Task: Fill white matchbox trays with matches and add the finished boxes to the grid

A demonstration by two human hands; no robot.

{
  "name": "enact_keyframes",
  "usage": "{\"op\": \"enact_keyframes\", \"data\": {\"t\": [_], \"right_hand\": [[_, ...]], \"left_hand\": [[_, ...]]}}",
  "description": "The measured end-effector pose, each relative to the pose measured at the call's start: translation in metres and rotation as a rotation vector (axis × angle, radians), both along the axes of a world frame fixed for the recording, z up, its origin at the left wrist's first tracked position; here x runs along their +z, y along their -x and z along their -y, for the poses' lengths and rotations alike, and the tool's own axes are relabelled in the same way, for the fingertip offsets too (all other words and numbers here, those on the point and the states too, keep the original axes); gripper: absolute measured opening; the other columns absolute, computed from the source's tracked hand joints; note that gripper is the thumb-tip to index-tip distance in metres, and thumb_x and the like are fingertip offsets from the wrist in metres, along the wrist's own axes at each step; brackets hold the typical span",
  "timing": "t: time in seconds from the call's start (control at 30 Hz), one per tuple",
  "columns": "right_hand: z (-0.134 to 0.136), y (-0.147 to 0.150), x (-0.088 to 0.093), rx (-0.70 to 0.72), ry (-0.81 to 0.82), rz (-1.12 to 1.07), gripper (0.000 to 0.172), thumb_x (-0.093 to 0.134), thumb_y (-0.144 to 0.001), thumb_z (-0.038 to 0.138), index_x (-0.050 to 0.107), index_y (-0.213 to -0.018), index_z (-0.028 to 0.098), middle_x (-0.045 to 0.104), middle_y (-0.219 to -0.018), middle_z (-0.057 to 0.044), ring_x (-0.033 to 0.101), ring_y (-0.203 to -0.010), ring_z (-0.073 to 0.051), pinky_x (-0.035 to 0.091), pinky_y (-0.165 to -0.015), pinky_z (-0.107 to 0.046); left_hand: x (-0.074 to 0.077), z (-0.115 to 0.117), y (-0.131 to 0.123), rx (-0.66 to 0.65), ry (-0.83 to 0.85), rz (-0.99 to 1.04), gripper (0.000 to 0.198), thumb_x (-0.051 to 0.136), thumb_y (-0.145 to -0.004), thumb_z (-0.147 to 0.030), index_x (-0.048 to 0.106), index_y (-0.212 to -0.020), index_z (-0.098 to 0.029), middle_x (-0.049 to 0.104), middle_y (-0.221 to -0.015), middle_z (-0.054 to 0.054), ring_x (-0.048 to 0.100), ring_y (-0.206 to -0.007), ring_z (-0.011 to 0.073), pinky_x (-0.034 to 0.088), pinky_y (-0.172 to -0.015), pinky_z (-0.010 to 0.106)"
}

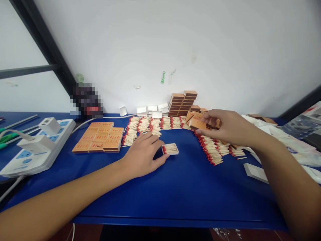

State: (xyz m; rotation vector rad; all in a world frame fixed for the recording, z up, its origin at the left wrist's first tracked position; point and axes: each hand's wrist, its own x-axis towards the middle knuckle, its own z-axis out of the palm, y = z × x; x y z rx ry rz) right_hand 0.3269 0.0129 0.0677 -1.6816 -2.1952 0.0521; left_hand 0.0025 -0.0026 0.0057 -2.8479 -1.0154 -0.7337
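Observation:
My left hand (145,152) rests on the blue table, its thumb and fingers closed on the left end of a small white matchbox tray (175,153). Red-tipped matches (168,149) lie side by side inside that tray. Over on the right, my right hand (220,125) pinches an orange matchbox sleeve (198,124) between thumb and fingers, above a pile of loose matches (212,152). More orange sleeves (192,115) lie just behind it, partly hidden by the hand. Rows of loose matches (142,125) spread behind my left hand.
Orange matchboxes (97,137) lie in a block at left, beside a white power strip (55,147) with plugs. Brown-sided sleeves (182,103) stand stacked against the wall, near white trays (152,109). A white box (255,172) and plastic bags (288,144) are at right.

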Motion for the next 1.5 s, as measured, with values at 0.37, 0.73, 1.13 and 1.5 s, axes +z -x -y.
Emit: {"op": "enact_keyframes", "data": {"t": [0.37,0.73,1.13,1.5], "right_hand": [[0.011,0.038,-0.017,0.27,0.153,-0.02,0.04,0.078,-0.084,0.061,0.074,-0.102,0.026,0.068,-0.081,-0.003,0.061,-0.071,-0.02,0.041,-0.061,-0.032],[0.008,0.031,-0.015,0.289,0.204,-0.096,0.045,0.076,-0.086,0.068,0.075,-0.105,0.027,0.07,-0.079,-0.001,0.063,-0.069,-0.019,0.047,-0.062,-0.032],[0.008,0.042,-0.02,0.299,0.259,-0.364,0.046,0.082,-0.081,0.061,0.075,-0.107,0.025,0.074,-0.09,-0.003,0.068,-0.078,-0.019,0.057,-0.072,-0.034],[0.03,0.077,-0.031,0.325,0.176,-0.562,0.044,0.073,-0.093,0.056,0.074,-0.126,0.027,0.077,-0.127,-0.01,0.074,-0.106,-0.029,0.062,-0.096,-0.047]], "left_hand": [[0.002,-0.004,0.001,0.083,0.0,0.146,0.026,0.069,-0.099,-0.041,0.075,-0.106,-0.017,0.077,-0.096,0.008,0.068,-0.094,0.0271,0.056,-0.089,0.045],[0.002,-0.006,0.002,0.174,0.082,0.212,0.031,0.071,-0.098,-0.046,0.078,-0.111,-0.019,0.076,-0.104,0.01,0.071,-0.099,0.0279,0.057,-0.093,0.047],[0.003,-0.009,0.002,0.026,0.152,0.262,0.023,0.074,-0.099,-0.041,0.074,-0.111,-0.021,0.078,-0.11,0.005,0.072,-0.102,0.0238,0.057,-0.093,0.041],[0.003,-0.013,0.004,-0.002,0.207,0.425,0.045,0.088,-0.085,-0.045,0.076,-0.122,-0.024,0.08,-0.108,0.005,0.075,-0.1,0.0224,0.061,-0.091,0.039]]}}
